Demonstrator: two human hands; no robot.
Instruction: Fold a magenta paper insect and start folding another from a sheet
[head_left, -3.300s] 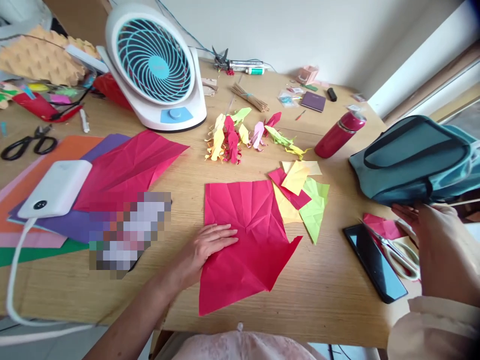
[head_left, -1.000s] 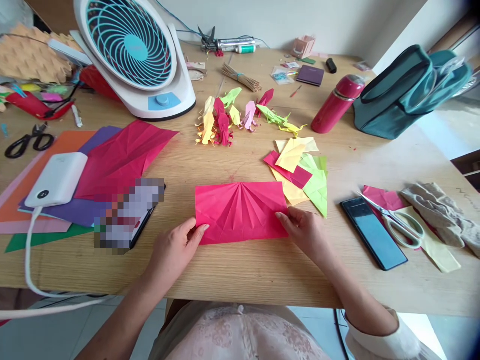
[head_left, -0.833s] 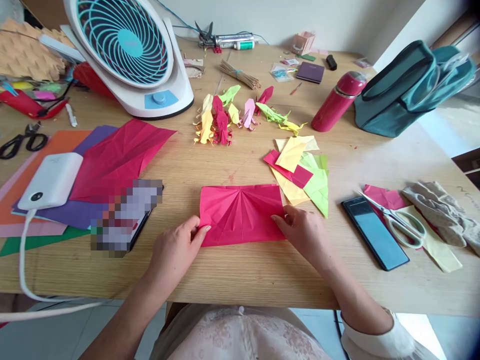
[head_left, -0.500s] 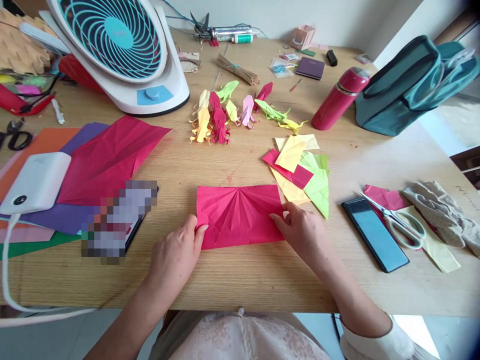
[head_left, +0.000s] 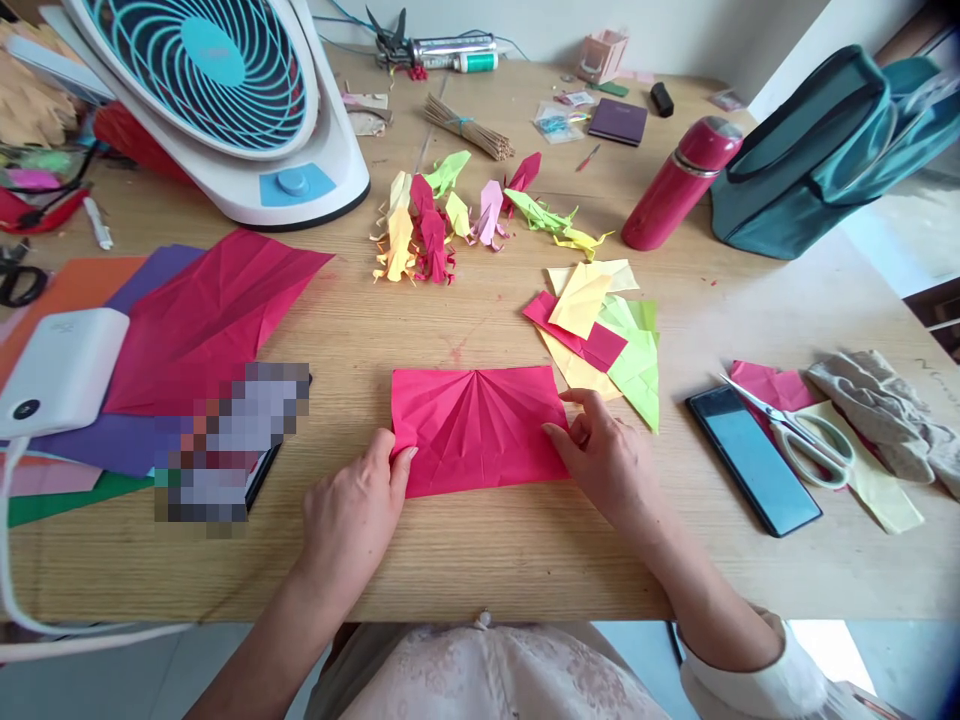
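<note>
A sheet of red origami paper (head_left: 480, 430), a wide rectangle with creases fanning out from the middle of its far edge, is held just in front of me. My left hand (head_left: 356, 500) pinches its left side, thumb on top and fingers behind. At the right side, my right hand (head_left: 604, 450) grips the paper between thumb and curled fingers, its index finger raised along the edge. Beyond the right hand lie folded paper pieces (head_left: 637, 360) in green, yellow and red. Farther back stand several folded paper figures (head_left: 433, 240) with thin curled legs.
On the left are a fan (head_left: 315, 200), a white power bank (head_left: 71, 370), coloured sheets (head_left: 217, 310) and a blurred phone-like device (head_left: 232, 440). To the right lie a phone (head_left: 750, 460), scissors (head_left: 814, 450) and a cloth (head_left: 877, 410). A red flask (head_left: 675, 190) stands near a teal bag (head_left: 787, 170).
The right index finger has lifted and straightened slightly at the paper's right edge. Both hands keep hold of the red paper, and the camera view has shifted a little.
</note>
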